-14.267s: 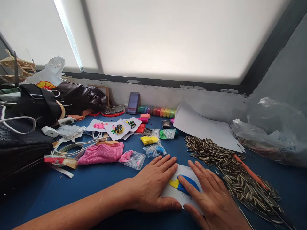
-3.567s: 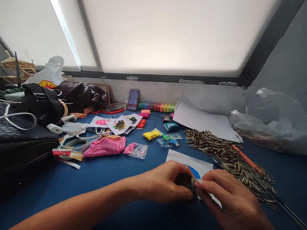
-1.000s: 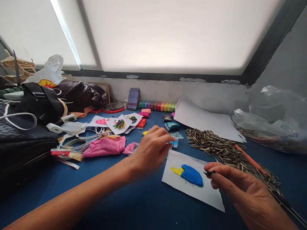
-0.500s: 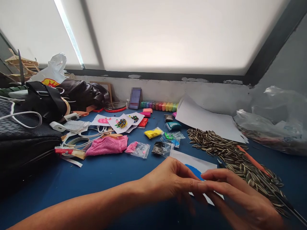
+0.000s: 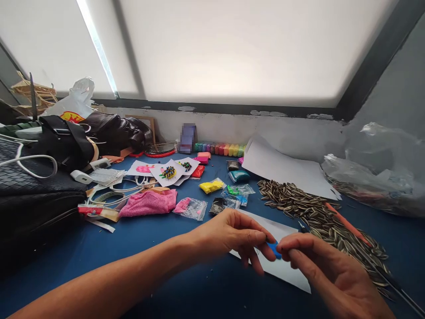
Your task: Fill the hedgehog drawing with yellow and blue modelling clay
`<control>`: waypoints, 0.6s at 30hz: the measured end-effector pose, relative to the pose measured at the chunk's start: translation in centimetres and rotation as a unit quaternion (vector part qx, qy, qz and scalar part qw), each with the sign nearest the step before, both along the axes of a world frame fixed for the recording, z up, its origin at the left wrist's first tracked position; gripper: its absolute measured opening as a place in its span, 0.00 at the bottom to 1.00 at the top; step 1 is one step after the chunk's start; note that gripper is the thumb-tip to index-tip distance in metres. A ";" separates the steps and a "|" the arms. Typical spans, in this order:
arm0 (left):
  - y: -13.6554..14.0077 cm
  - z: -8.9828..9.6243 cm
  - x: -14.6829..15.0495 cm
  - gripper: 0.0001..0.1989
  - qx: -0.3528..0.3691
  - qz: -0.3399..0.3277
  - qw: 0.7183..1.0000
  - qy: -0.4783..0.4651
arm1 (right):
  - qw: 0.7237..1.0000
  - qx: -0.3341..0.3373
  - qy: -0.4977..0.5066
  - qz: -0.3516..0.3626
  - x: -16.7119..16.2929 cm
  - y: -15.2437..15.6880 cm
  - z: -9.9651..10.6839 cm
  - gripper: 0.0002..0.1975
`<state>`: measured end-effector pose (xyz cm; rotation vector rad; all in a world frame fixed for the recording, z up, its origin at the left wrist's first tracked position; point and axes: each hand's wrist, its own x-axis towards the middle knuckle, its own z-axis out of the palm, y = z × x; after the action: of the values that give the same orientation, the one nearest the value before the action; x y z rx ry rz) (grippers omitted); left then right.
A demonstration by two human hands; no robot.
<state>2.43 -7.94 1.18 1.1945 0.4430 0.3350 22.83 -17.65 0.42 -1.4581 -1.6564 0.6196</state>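
Over a white sheet of paper (image 5: 292, 275), my left hand (image 5: 237, 237) has its thumb and forefinger pinched together, with a tiny dark bit (image 5: 267, 239) at their tips. Close beside it, my right hand (image 5: 327, 266) is also closed in a pinch; a small dark speck shows at its fingertips, too small to name. Between and below the fingertips, a flat blue clay shape (image 5: 275, 251) lies on the paper, partly hidden by both hands. Just behind the paper are an opened packet of black clay (image 5: 218, 205) and a packet of pink clay (image 5: 191, 207).
Sunflower seeds (image 5: 308, 212) are heaped at right with an orange stick (image 5: 347, 223) among them. Yellow clay (image 5: 212, 186), a pink cloth (image 5: 148, 203), decorated paper pieces (image 5: 168, 172) and white sheets (image 5: 285, 166) lie farther back. A black bag (image 5: 36, 208) stands at left.
My hands have drawn slightly apart; before, their fingertips met over the blue clay. More of the white paper now shows beneath them.
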 end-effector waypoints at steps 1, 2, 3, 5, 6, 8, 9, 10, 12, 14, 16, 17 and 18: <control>0.1 0.0 0.0 0.14 0.000 0.002 1.000 -0.002 | 1.000 -0.011 -0.004 0.006 0.0 0.0 0.0 0.10; 0.1 -0.1 0.0 0.14 0.000 0.005 1.000 -0.002 | 1.000 -0.019 -0.008 0.012 0.0 0.1 0.0 0.10; 0.2 -0.1 0.0 0.14 -0.001 0.008 1.000 -0.001 | 0.999 -0.024 -0.011 0.019 0.0 0.1 0.0 0.10; 0.3 -0.1 0.1 0.14 -0.002 0.016 1.000 0.002 | 0.999 -0.027 -0.010 0.030 0.0 0.2 0.2 0.10; 0.4 -0.2 0.1 0.13 -0.003 0.023 1.000 0.003 | 0.999 -0.023 -0.003 0.028 0.0 0.2 0.2 0.09; 0.4 -0.2 0.1 0.13 -0.003 0.039 0.999 0.005 | 1.000 -0.009 0.012 0.021 0.0 0.3 0.3 0.11; 0.4 -0.2 0.1 0.13 -0.002 0.041 0.999 0.008 | 1.000 -0.004 0.015 0.018 0.1 0.3 0.3 0.12; 0.4 -0.1 0.1 0.13 -0.001 0.038 0.999 0.012 | 1.000 -0.001 0.014 0.018 0.1 0.4 0.2 0.13; 0.2 0.0 0.0 0.13 0.002 0.024 0.999 0.022 | 1.000 -0.011 0.006 0.026 0.1 0.5 0.1 0.13; 0.1 0.1 0.0 0.13 -0.002 0.009 1.000 0.024 | 0.999 -0.032 0.003 0.041 0.1 0.5 0.0 0.12; 0.0 0.2 0.0 0.15 -0.006 -0.005 1.000 0.016 | 0.998 -0.044 0.007 0.049 -0.1 0.4 0.1 0.13; 0.0 0.1 0.0 0.16 -0.008 -0.012 1.000 0.013 | 0.997 -0.046 0.009 0.054 -0.2 0.2 0.2 0.13; 0.0 0.1 0.1 0.17 -0.009 -0.018 1.000 0.012 | 0.997 -0.045 0.009 0.062 -0.3 0.0 0.3 0.13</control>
<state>2.49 -7.91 1.26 1.1883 0.4439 0.2866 22.55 -17.64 0.72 -1.4161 -1.7346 0.7835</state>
